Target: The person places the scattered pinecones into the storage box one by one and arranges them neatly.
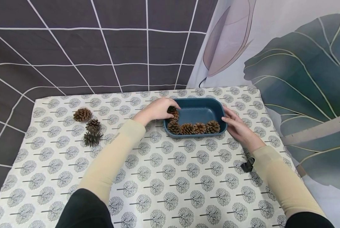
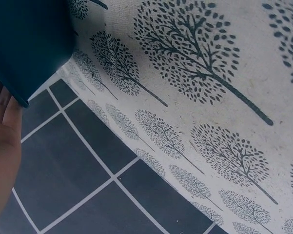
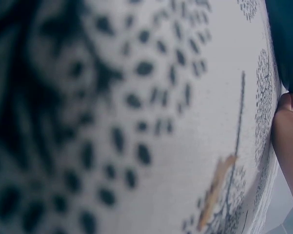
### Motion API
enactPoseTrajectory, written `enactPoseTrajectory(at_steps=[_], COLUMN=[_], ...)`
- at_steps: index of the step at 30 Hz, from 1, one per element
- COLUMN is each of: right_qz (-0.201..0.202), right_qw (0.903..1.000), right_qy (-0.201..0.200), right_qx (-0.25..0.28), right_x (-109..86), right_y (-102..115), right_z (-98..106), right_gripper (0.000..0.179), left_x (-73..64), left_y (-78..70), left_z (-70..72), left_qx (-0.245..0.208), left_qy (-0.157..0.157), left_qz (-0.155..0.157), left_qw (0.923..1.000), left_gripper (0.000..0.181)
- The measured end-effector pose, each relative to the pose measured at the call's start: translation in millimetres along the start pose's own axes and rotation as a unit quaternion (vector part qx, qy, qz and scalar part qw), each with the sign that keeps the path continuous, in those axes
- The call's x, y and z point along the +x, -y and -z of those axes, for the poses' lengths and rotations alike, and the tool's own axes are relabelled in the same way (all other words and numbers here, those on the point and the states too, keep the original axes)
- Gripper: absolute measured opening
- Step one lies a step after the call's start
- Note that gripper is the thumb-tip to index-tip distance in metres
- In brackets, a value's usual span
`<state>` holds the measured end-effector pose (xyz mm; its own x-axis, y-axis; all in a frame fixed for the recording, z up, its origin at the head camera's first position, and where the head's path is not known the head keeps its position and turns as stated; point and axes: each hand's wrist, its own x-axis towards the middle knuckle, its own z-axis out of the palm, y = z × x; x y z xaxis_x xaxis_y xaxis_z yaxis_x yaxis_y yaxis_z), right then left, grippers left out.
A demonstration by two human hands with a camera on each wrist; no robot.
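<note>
A blue rectangular bin (image 1: 205, 113) sits on the patterned cloth. Several brown pine cones (image 1: 199, 128) line its near side and left end. Over the left rim comes my left hand (image 1: 158, 110), its thumb and fingers around a pine cone (image 1: 172, 110) in the far left corner, partly hidden by the hand. My right hand (image 1: 237, 126) holds the bin's right end, thumb at the rim and fingers along the outer wall. In the left wrist view, the left hand (image 2: 5, 131) is at the bin's edge; the right wrist view catches part of the right hand (image 3: 290, 122) beside the bin.
Toward the left of the cloth-covered table (image 1: 170, 190) lie a reddish-brown pine cone (image 1: 82, 114), a darker pine cone (image 1: 93, 125) and a greyish pine cone (image 1: 92, 138). A small black device (image 1: 247, 165) is by the right wrist. Dark gridded fabric (image 1: 124, 47) hangs behind the table.
</note>
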<state>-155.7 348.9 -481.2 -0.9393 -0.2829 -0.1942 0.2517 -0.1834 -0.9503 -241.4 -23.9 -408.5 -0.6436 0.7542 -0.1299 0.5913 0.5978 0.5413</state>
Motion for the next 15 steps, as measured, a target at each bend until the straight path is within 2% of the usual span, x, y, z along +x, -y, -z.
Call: enactPoseTrajectory(at_steps=[15], right_qz=[-0.001], right_qw=[1.0000], right_qy=[-0.006], right_qx=[-0.002], right_x=[0.5], right_y=[0.8], right_z=[-1.7], right_gripper=[0.067], left_x=[1.4], left_y=[3.9], left_z=[0.1], left_qx=[-0.010], left_qy=[-0.028], left_qz=[0.000], left_qw=[0.9996], left_gripper=[0.044])
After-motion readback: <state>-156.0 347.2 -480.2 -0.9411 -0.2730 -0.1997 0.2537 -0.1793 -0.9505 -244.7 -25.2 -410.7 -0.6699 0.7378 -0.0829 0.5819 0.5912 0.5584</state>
